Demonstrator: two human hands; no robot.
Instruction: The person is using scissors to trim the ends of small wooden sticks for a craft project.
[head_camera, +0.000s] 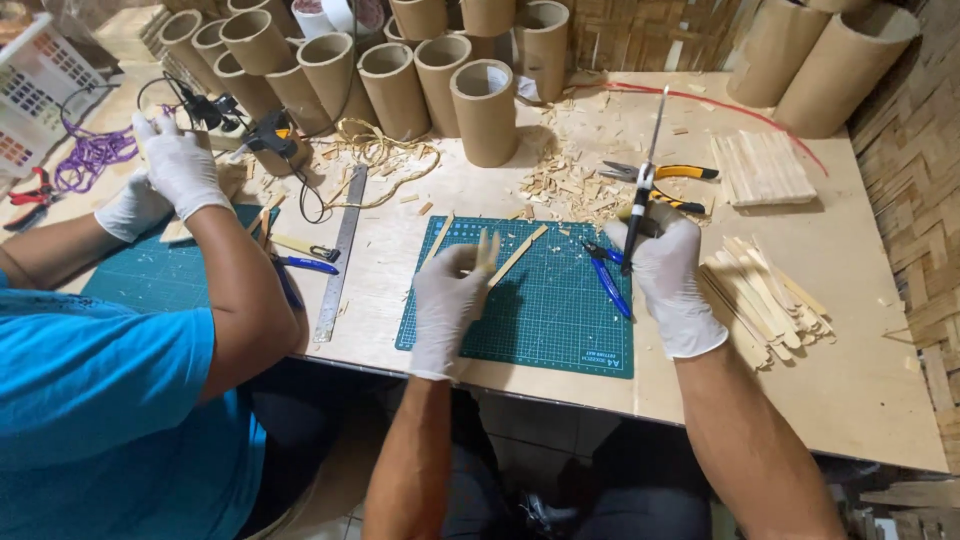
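Hands in white gloves are working over a green cutting mat (540, 300) on the counter (860, 380). In the head view, the left hand (447, 300) is pinching a short wooden stick piece (487, 250) upright between thumb and fingers, above the mat's near left part. The right hand (668, 280) is closing its grip around the black handle of a thin hand saw (648, 165), blade pointing up and away, well apart from the stick. To do this step well, I judge the stick should be braced low against the mat and the blade brought squarely across it, fingertips kept clear of the cut line.

Blue pliers (607, 275) are lying on the mat just beside the right hand; a heap of flat sticks (765, 290) is resting to its right. Cardboard tubes (485, 110), plain brown and unlabelled, are standing along the far edge. A white crate with coloured squares (35, 85) is sitting at far left. A co-worker's gloved hands (165, 180) are busy over a second mat.
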